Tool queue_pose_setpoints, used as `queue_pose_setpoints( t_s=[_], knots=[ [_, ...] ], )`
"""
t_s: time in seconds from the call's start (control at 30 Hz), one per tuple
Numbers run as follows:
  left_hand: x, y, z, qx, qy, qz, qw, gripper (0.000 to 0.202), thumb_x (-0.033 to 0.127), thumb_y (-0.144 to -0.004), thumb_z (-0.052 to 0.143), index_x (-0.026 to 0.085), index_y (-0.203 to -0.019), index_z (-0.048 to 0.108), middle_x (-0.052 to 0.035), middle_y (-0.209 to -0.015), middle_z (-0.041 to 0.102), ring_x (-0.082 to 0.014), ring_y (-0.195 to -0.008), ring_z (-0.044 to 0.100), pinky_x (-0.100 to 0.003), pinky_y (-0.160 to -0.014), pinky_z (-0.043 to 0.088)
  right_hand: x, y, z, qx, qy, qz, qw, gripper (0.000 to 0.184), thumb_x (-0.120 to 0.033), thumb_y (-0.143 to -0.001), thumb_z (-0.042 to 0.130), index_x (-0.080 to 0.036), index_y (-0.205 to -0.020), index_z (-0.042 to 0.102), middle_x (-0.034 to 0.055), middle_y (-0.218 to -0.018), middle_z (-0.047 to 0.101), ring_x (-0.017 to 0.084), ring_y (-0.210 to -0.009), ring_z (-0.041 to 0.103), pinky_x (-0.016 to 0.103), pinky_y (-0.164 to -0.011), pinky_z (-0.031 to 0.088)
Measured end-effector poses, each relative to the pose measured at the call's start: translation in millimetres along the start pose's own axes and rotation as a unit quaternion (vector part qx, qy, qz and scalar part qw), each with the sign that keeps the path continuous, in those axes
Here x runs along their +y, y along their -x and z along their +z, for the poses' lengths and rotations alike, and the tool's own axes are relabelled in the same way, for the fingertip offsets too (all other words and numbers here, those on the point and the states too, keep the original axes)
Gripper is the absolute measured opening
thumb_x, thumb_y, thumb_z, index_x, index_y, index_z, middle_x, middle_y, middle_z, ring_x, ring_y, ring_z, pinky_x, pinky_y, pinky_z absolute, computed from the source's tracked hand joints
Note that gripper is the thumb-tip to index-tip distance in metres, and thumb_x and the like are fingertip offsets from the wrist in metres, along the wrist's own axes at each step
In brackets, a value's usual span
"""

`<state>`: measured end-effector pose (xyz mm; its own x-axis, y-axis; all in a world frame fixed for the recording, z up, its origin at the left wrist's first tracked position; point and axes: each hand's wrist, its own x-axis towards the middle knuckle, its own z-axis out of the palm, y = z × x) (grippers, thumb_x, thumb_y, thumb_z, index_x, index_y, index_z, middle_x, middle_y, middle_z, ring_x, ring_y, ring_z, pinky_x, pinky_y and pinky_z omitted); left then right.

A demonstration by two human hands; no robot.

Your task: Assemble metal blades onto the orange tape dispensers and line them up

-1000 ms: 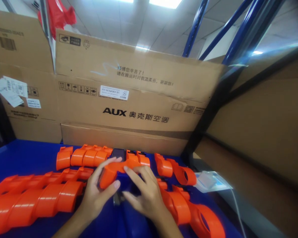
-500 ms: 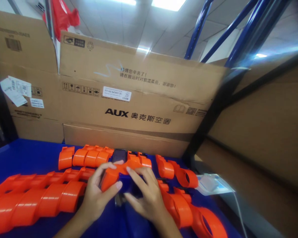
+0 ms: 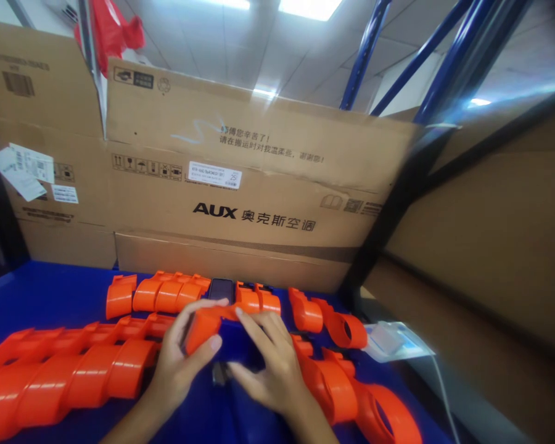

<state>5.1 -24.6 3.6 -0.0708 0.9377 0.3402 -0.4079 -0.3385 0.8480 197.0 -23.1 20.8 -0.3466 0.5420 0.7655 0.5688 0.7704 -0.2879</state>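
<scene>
Cardboard dominates the upper half of the frame: a wide printed carton (image 3: 240,185) stands behind the blue table (image 3: 50,296). Along the lower left lies a long row of nested orange shells (image 3: 65,376), with shorter groups further back and to the right. Just below centre is the orange piece (image 3: 208,324), its long axis running left to right across the frame, raised a little off the table. The left hand (image 3: 178,367) has the closer grip, wrapped around the piece's left end with thumb below and fingers over the top. The right hand (image 3: 271,364) lies spread, index tip on the piece's right half; whether it clasps anything underneath I cannot tell. A dark phone (image 3: 221,288) stands just behind.
</scene>
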Motion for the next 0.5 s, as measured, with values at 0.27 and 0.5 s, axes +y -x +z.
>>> queue_pose_setpoints(
  t_s=[0.27,0.5],
  knots=[
    [-7.4,3.1,0.0,-0.159,0.083,-0.044,0.983,0.053,0.04,-0.077,0.079,0.026,-0.128,0.067,-0.0111,-0.113,0.072,-0.0315,-0.101,0.068,-0.039,-0.087,0.054,-1.6,0.9,-8.3,-0.015,-0.243,0.198,0.949,0.048,-0.06,-0.095,0.05,-0.02,-0.111,0.073,0.0072,-0.098,0.075,0.028,-0.09,0.069,0.038,-0.082,0.055],
    [-7.0,1.0,4.7,-0.158,0.017,-0.021,0.987,0.042,0.036,-0.081,0.076,0.025,-0.122,0.072,-0.0096,-0.128,0.067,-0.0332,-0.119,0.061,-0.04,-0.102,0.047,-4.0,6.7,3.3,-0.047,-0.285,0.305,0.908,0.06,-0.067,-0.095,0.043,-0.017,-0.074,0.068,0.0029,-0.069,0.065,0.02,-0.069,0.061,0.029,-0.065,0.052]
  ],
)
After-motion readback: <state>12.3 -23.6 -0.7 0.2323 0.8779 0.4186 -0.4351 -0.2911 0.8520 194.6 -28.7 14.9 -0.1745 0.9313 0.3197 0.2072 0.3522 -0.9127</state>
